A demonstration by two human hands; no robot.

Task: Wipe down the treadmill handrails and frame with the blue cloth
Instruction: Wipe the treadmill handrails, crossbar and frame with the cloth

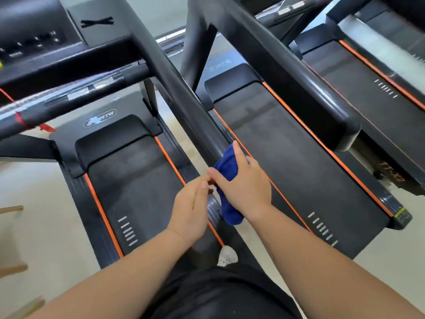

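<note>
Dark clothing (pixel 220 295) fills the bottom edge, with both bare forearms reaching out over it. Right hand (pixel 246 187) is clamped over the blue cloth (pixel 226 168), fingers (pixel 236 150) curled down onto it and thumb tucked on the near side. The cloth is bunched against the lower end of the black handrail (pixel 184 88), with a tail hanging down past the wrist. Left hand (pixel 190 212) sits just beside it, fingers mostly straight and close together, tips meeting the cloth's edge right by the other thumb (honestly can't tell if it's pinching the fabric or only touching it). That handrail runs diagonally up the middle and blocks part of the gap between machines. A second, fatter handrail (pixel 287 65) crosses to the right and covers some of the belt behind it. I count three treadmill belts: left belt (pixel 133 180), middle belt (pixel 287 162), right belt (pixel 368 72), all with orange edge stripes. One console (pixel 27 42) is top left, and below it one crossbar (pixel 80 93) with silver patches and a red tie (pixel 21 120). One small white speckled thing (pixel 227 256) sits by the near end of the left deck, and there are wooden bits (pixel 11 208) on the pale floor (pixel 34 238) at far left.
</note>
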